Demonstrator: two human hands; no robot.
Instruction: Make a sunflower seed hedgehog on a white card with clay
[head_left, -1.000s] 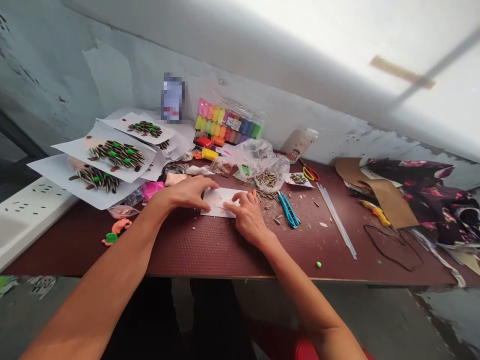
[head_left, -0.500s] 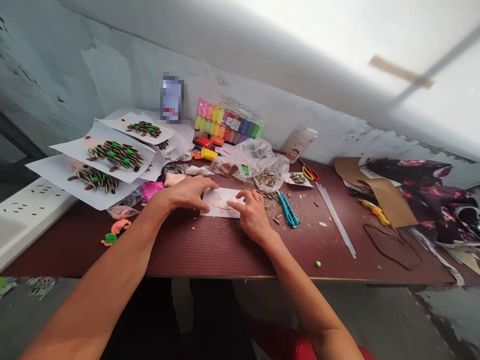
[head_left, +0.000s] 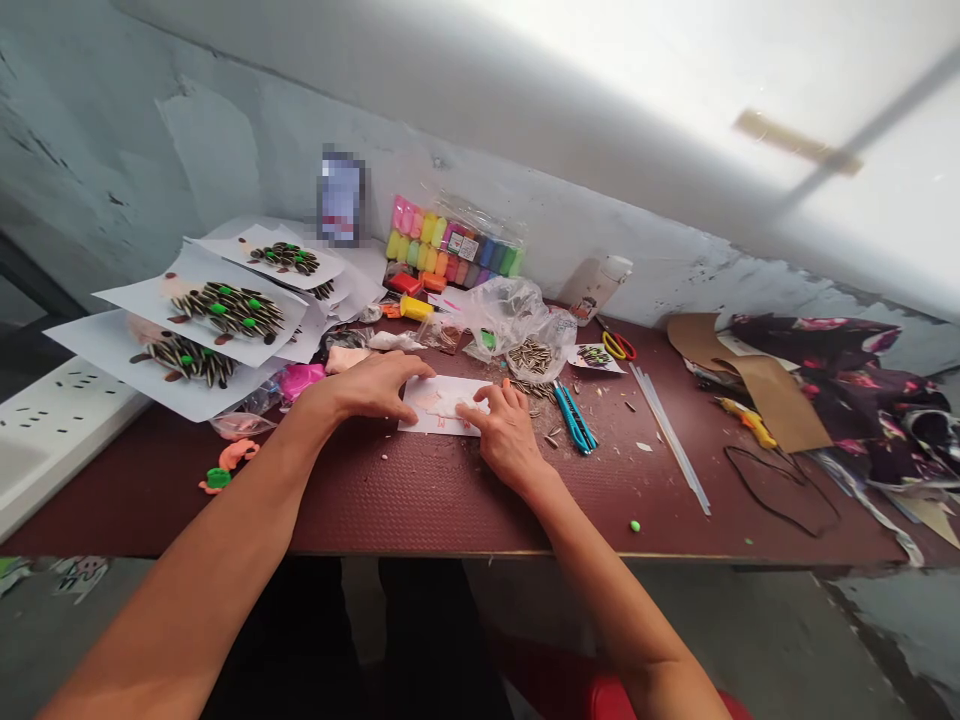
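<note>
Maroon tabletop (head_left: 427, 510) | left fingers (head_left: 409, 366): wide apart | right fingers (head_left: 474, 414): slightly apart | both touching card (head_left: 450, 387)

Small white rectangular paper card (head_left: 422, 424) with orange drawn lines: right end covered by the right bare hand (head_left: 510, 430); full outline of the drawing unreadable. Underside of that hand out of sight; cannot tell whether anything lies beneath its curled fingers. Left bare hand (head_left: 375, 385): palm side mostly hidden. Upright dark-edged rectangular object (head_left: 341, 200) at the wall: pixelated, content illegible. White label (head_left: 463, 245) on the multicoloured clay pack: print too small. White slotted power strip (head_left: 34, 450): cut off by left edge. Dark floral fabric (head_left: 862, 400): runs past right edge, blurred there.
</note>
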